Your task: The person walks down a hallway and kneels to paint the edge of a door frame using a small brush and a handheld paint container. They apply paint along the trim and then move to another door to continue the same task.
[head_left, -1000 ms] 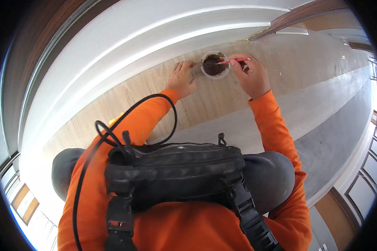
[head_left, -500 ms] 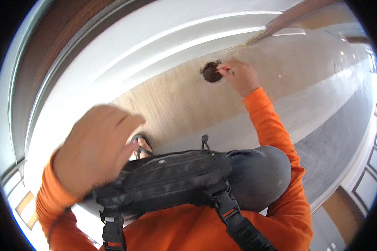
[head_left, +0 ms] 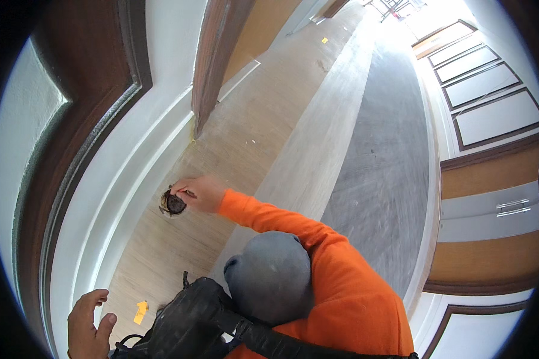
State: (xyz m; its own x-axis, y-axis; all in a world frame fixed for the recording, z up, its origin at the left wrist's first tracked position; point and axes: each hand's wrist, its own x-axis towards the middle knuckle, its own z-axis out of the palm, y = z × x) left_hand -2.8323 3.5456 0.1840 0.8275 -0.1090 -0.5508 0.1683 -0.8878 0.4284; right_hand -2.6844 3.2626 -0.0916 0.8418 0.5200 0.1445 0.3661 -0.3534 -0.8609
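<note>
My right hand (head_left: 200,192) reaches down to a round dark hole (head_left: 175,205) with a ragged rim, cut in the pale wood-look floor (head_left: 233,155). Its thumb and fingers are pinched together at the hole's upper right edge. Whatever is between those fingertips is too small to make out. At the lower left my left hand (head_left: 90,326) is raised with thumb and fingers apart, holding nothing. A black bag (head_left: 188,317) on straps hangs at my front, beside my bent grey-clad knee (head_left: 269,269).
A white stepped skirting (head_left: 123,194) runs along the left, below a dark wood frame (head_left: 96,119). One yellow arrow marker (head_left: 141,312) lies on the floor near my left hand. To the right stretches a dark grey floor strip (head_left: 377,149), with a panelled wall (head_left: 482,90) beyond.
My view has swung to the right, showing more of the corridor. The left hand has dropped toward the lower left. My right hand stays at the hole; a small red thing showed in its fingers before.
</note>
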